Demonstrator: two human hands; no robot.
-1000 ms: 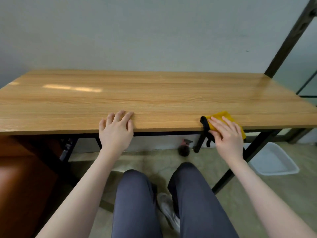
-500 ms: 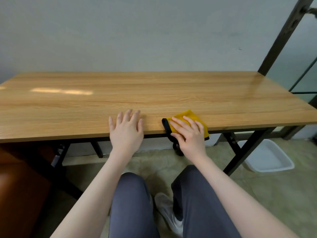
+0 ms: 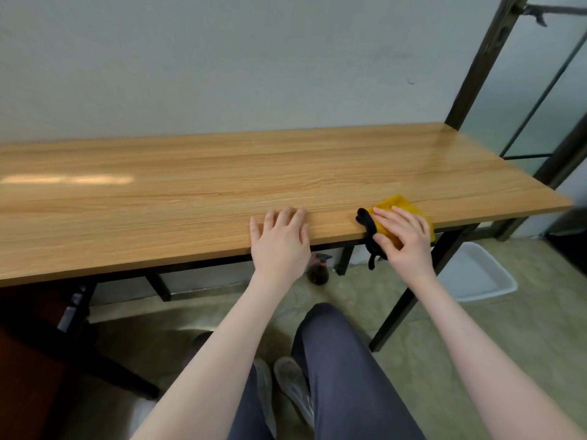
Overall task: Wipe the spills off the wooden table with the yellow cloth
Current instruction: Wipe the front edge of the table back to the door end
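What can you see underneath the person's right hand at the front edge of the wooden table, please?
Under the right hand lies the yellow cloth with its black trim, on the wooden table. The hand covers most of the cloth, and any spill beneath cannot be seen.

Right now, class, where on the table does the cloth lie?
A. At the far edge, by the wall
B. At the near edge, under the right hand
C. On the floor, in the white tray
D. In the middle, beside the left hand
B: the cloth sits at the table's near edge, with the right hand laid over it.
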